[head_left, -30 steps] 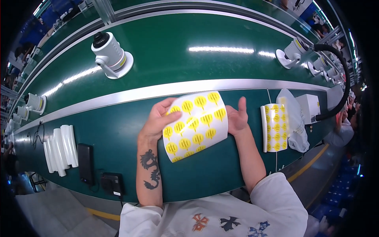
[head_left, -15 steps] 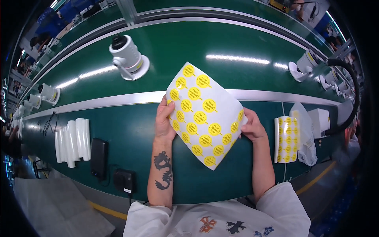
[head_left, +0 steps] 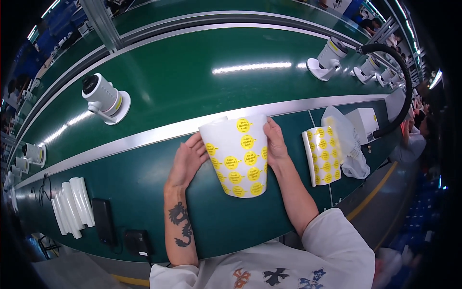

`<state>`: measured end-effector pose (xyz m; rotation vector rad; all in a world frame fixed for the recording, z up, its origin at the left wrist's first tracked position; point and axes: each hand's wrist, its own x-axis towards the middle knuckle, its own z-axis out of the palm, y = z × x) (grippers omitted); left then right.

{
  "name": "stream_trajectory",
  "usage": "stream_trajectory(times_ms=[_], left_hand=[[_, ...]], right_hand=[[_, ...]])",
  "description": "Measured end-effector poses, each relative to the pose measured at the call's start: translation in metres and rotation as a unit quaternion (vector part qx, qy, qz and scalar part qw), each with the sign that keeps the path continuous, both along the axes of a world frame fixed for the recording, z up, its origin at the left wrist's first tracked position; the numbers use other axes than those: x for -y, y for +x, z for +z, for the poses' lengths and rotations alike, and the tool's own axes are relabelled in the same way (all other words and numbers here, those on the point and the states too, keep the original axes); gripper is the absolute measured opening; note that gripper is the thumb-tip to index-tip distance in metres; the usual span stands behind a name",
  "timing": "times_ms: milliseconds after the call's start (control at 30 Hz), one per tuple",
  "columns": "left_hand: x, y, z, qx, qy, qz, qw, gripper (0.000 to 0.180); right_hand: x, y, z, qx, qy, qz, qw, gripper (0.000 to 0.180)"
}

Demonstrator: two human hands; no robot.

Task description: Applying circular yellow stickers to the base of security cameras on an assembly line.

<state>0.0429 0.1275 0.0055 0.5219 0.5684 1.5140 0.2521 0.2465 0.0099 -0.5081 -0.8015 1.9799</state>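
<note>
A white sheet of round yellow stickers (head_left: 242, 166) is held up over the bench, its sides curled back into a loose tube shape. My right hand (head_left: 275, 144) grips its right edge, the thumb along the rim and the other fingers partly out of sight. On the opposite side my left hand (head_left: 186, 163) is open, fingers stretched out and resting against the sheet's left edge. To the right, a rolled stack of the same yellow sticker sheets (head_left: 323, 155) lies on the green bench (head_left: 144, 178).
White rolls (head_left: 72, 204) lie at the left beside a black box-shaped device (head_left: 104, 221) and a black adapter (head_left: 138, 242). White projector-like devices on round bases (head_left: 108, 101) stand along the green conveyor (head_left: 183, 72). A plastic bag (head_left: 353, 161), white box (head_left: 363, 123) and black hose (head_left: 408, 91) are at right.
The sheet has turned from a flat diamond tilt to a curled upright shape. My left hand's fingers have loosened and spread. The view has swung, so the bench items appear further left.
</note>
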Motion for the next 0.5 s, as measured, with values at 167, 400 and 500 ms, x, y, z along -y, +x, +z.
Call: stream_trajectory(times_ms=[167,400,500], left_hand=[[0.000,0.024,0.012,-0.187,-0.002,-0.038,0.982,0.075],[0.002,0.013,0.004,0.027,-0.017,0.009,0.999,0.059],[0.003,0.004,-0.005,0.160,-0.014,0.050,0.986,0.055]], right_hand=[[0.005,-0.006,-0.004,0.027,0.038,0.056,0.997,0.035],[0.015,-0.016,0.002,-0.003,-0.023,0.178,0.984,0.055],[0.025,-0.019,0.012,0.030,0.110,0.221,0.969,0.066]])
